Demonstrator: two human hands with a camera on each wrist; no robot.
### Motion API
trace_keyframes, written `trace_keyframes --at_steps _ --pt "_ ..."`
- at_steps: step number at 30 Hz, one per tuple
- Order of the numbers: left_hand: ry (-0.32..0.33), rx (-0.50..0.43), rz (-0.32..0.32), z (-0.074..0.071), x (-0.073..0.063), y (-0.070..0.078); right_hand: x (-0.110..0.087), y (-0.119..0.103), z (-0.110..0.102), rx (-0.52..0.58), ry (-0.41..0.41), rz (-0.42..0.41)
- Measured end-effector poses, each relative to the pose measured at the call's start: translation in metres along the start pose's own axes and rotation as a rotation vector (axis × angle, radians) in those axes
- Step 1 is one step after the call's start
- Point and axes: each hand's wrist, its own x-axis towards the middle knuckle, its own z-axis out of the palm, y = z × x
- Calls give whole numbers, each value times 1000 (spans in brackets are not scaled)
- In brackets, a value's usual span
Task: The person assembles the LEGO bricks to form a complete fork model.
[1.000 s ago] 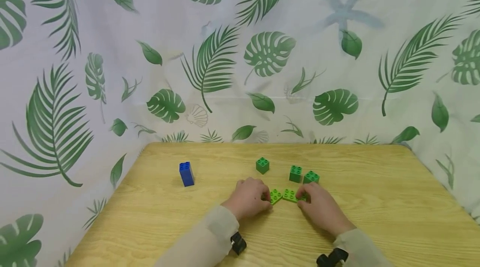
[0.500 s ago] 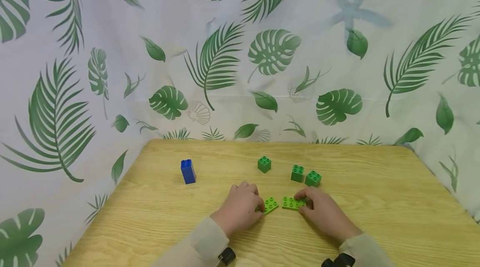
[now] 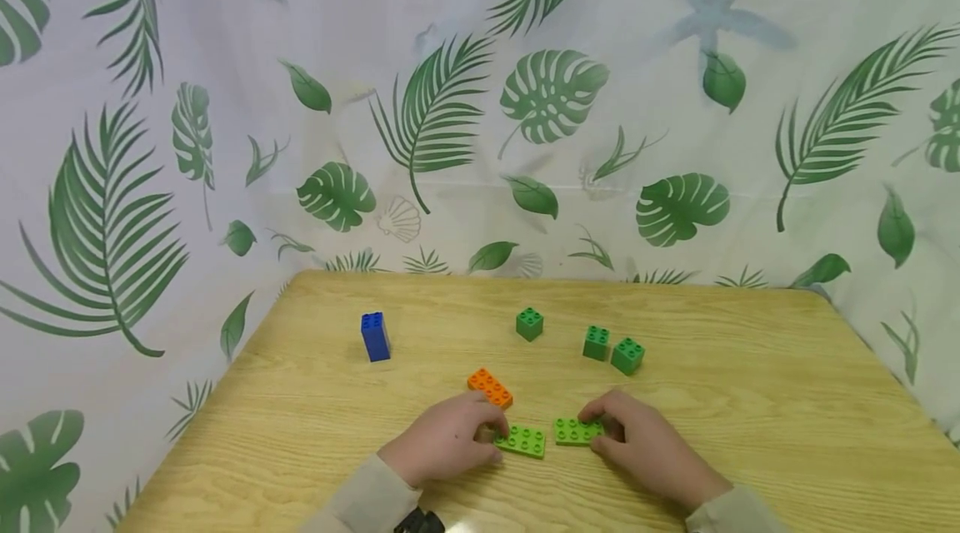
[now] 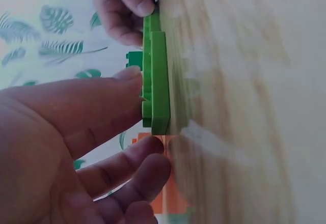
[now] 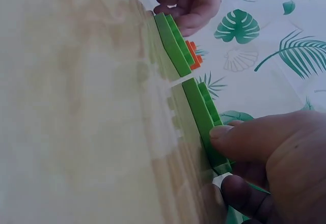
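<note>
Two light-green flat building bricks with studs lie end to end on the table, a narrow gap between them. My left hand (image 3: 442, 437) pinches the left end of the left flat brick (image 3: 525, 441), its thumb along the near side. The right flat brick (image 3: 572, 433) is held near its right end by my right hand (image 3: 648, 450); in the right wrist view the thumb presses on that brick's side (image 5: 198, 114). Just behind my left fingers lies an orange flat brick (image 3: 489, 387), close to them in the left wrist view.
Several bricks stand farther back on the wooden table (image 3: 750, 383): a tall blue one (image 3: 376, 337) at left, a green brick (image 3: 529, 324) in the middle, and two more green bricks (image 3: 596, 342) to its right. A leaf-patterned cloth (image 3: 450, 141) hangs behind.
Both hands have drawn nearer to me with the flat bricks. The left brick has turned from slanted to nearly in line with the right one. The orange brick has come out from behind my left hand.
</note>
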Motion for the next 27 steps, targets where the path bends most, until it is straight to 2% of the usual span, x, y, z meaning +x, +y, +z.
trace_keyframes --at_steps 6,13,20,27 --pt "8 -196 -63 4 -7 -7 -5 -6 5 5 -30 -5" --pt "62 -257 -47 13 -10 -8 -9 -11 9 24 -75 -4" --pt "59 -348 -107 16 -10 -8 -11 -11 9 46 -90 -49" --pt "43 -354 -113 17 -9 -7 -13 -5 13 41 -83 -101"
